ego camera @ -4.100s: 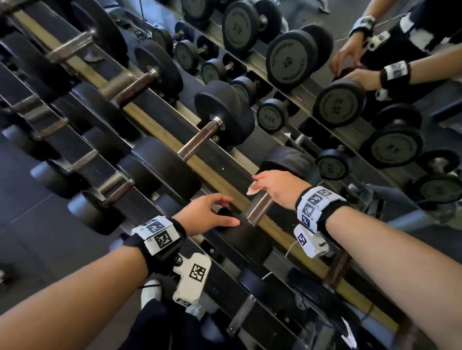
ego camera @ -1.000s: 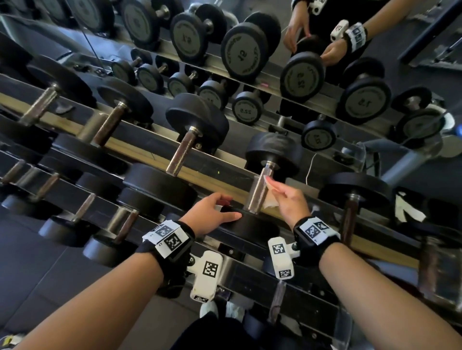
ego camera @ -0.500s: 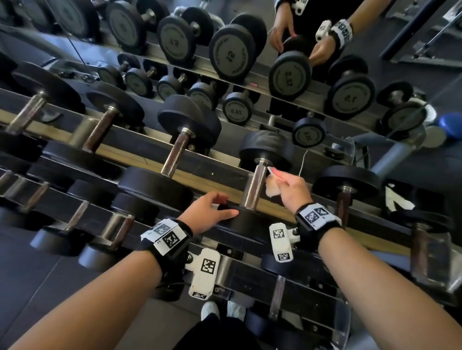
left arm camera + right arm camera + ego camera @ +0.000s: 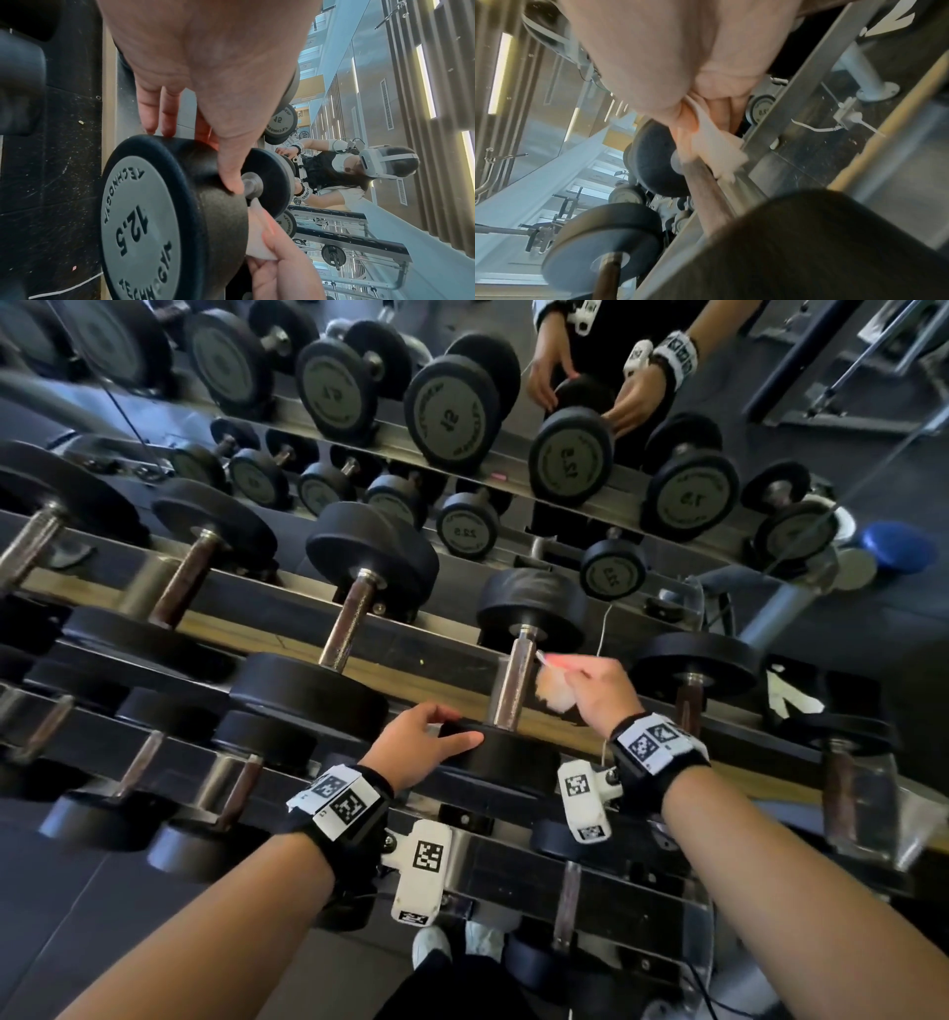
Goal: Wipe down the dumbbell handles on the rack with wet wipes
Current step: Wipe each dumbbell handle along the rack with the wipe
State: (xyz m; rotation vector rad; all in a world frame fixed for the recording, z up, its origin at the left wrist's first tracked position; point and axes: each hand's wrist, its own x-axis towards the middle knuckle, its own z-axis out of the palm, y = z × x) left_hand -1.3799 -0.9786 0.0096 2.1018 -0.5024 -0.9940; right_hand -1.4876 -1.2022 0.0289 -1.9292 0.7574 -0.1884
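Note:
A black 12.5 dumbbell point(image 4: 531, 608) lies on the rack's upper tier with its metal handle point(image 4: 508, 685) pointing toward me. My left hand point(image 4: 459, 725) holds its near head point(image 4: 513, 755), fingers over the rim and thumb along the top; the left wrist view shows this left hand point(image 4: 205, 142) on the head point(image 4: 144, 213). My right hand point(image 4: 570, 677) pinches a white wet wipe point(image 4: 557, 698) against the handle's right side, near the far head. In the right wrist view the wipe point(image 4: 716, 146) lies on the handle point(image 4: 706, 192).
More dumbbells point(image 4: 369, 567) fill the upper tier to the left, and one point(image 4: 693, 665) sits to the right. Lower tiers point(image 4: 231, 788) hold smaller ones. A mirror point(image 4: 462, 418) behind repeats the rack and me. A white paper scrap point(image 4: 791, 695) lies at the right.
My right hand with the wipe has slid a little up the handle toward the far head. The left hand stays on the near head. My view has tilted slightly.

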